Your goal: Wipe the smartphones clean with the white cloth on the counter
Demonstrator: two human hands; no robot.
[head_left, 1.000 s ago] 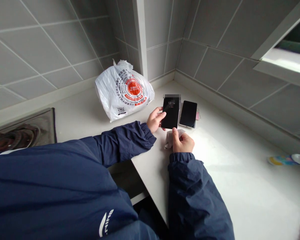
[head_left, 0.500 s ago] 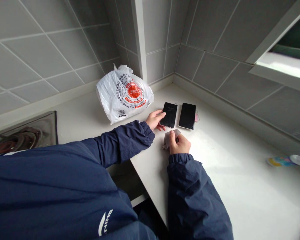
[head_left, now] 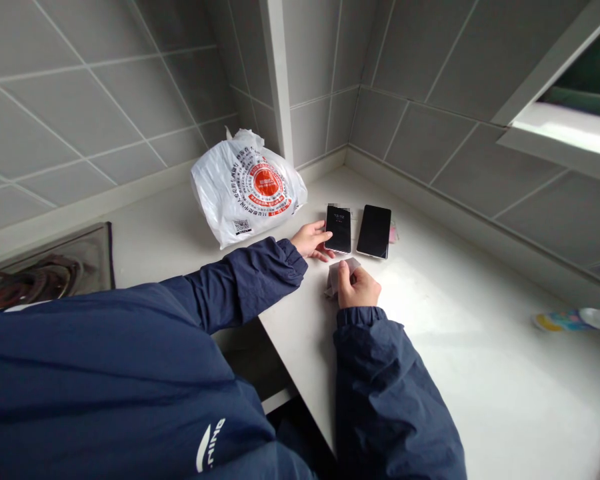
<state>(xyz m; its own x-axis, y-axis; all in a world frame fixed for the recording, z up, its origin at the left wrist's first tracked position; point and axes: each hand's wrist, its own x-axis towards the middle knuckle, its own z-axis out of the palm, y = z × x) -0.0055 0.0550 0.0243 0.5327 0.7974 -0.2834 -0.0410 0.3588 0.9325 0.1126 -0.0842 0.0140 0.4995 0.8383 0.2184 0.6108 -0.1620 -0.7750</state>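
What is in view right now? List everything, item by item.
phones: 2, black, side by side on the counter near the corner; left one touched by the left hand
cloth: 1, pale, pinched in the right hand
plastic bag: 1, white with red print, against the wall
counter: 1, white
stove: 1, dark, far left
packet: 1, multicoloured, right edge
left hand: 1, on the phone's edge
right hand: 1, holding the cloth

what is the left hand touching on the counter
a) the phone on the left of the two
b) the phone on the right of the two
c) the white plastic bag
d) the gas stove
a: the left hand has its fingers on the edge of the left phone, while the right phone lies beside it untouched and the white plastic bag sits apart.
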